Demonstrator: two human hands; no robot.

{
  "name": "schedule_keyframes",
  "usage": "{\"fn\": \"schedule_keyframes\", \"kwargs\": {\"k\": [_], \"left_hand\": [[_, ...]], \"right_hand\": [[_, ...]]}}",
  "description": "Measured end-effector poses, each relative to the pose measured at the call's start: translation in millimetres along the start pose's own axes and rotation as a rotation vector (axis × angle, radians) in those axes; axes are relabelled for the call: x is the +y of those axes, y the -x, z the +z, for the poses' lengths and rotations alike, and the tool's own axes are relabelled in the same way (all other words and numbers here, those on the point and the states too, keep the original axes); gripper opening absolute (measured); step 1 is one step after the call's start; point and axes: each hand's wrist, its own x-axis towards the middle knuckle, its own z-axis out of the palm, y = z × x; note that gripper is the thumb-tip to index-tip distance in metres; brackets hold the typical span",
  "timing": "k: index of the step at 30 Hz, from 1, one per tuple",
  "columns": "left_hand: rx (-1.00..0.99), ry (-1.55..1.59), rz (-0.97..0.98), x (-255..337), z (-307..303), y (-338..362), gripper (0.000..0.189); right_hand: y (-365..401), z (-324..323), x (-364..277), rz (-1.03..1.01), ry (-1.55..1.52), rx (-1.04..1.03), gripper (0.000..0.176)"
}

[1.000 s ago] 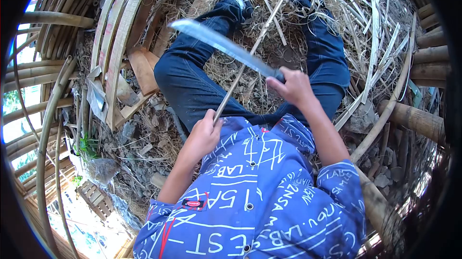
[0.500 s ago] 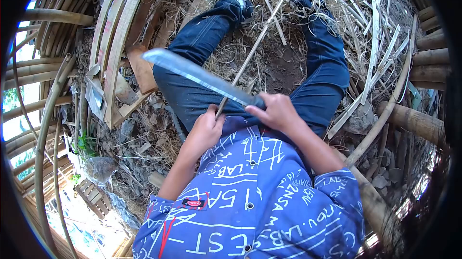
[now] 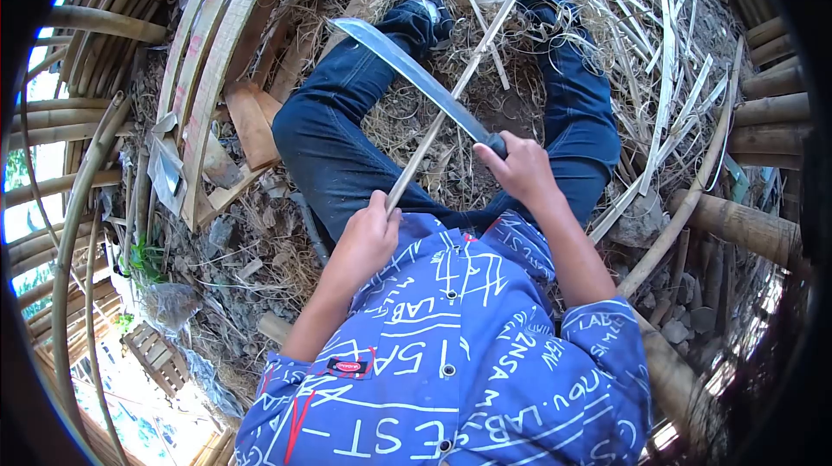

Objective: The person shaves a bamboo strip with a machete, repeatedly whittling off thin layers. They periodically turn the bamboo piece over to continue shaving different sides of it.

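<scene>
A long thin bamboo strip (image 3: 472, 65) slants from my lap up between my legs to the top of the view. My left hand (image 3: 369, 236) is closed round its near end, close to my shirt. In my right hand (image 3: 522, 169) is the dark handle of a machete, with my fingers wrapped round it. The machete's long blade (image 3: 416, 76) points up and to the left, and its lower part crosses the strip at an angle. Whether blade and strip touch cannot be told.
Curled shavings and pale split strips (image 3: 667, 76) lie on the ground at the upper right. Long planks (image 3: 217, 76) stand at the left. A thick bamboo pole (image 3: 737, 225) is on the right, and a small wooden pallet (image 3: 159, 359) at the lower left.
My right hand has moved right and up, away from my left hand. The blade has moved up and farther along the strip and now slants more steeply. My left hand has barely shifted.
</scene>
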Motion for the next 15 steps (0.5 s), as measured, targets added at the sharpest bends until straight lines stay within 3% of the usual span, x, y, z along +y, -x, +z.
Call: {"fn": "schedule_keyframes", "kwargs": {"k": [4,8,12,15], "left_hand": [[-0.070,-0.017,-0.110,8.5,-10.2,6.5,0.022],[-0.023,-0.049,-0.059,2.8,-10.6,5.5,0.023],[-0.025,-0.057,-0.074,-0.2,-9.1,11.8,0.023],[-0.058,-0.041,-0.097,3.8,1.0,9.1,0.021]], "right_hand": [[22.9,7.9,-29.1,-0.050,-0.113,-0.150,0.062],[20.9,8.3,-34.5,-0.134,-0.049,-0.208,0.061],[-15.9,-9.2,1.6,0.112,-0.120,-0.066,0.058],[-33.7,-13.3,24.8,0.122,-0.067,0.020,0.057]]}}
